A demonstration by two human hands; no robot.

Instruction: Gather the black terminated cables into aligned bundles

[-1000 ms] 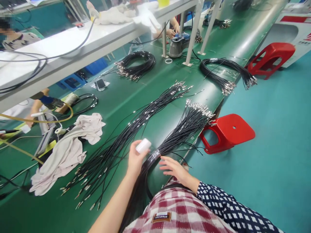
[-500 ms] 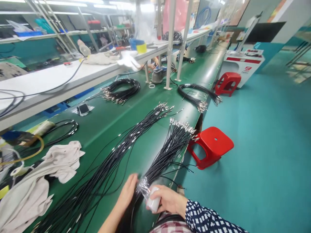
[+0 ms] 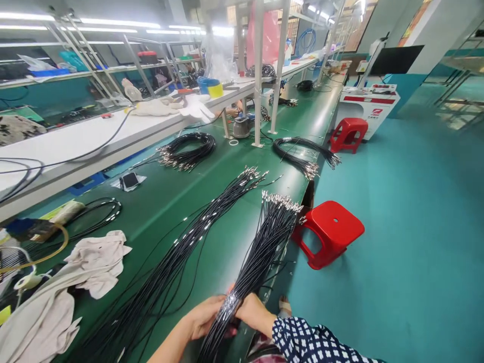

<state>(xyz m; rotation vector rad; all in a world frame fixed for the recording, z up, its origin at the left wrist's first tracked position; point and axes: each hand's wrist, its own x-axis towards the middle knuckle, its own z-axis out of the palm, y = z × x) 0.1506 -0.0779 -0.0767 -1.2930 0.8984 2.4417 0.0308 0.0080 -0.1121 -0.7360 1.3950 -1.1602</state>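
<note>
Our left hand (image 3: 204, 316) and right hand (image 3: 256, 311) flank the clear wrap (image 3: 230, 303) on the cable bundle (image 3: 260, 252), probably steadying it (fingers mostly hidden behind; we cannot tell their grip). Beyond, its metal tips (image 3: 282, 201) fan over the green table (image 3: 223, 252). Earlier, our right hand held a white roll; now none shows.

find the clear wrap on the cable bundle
In the head view, the clear wrap is near the bottom middle, around the black bundle, between the left hand and the right hand.
</note>
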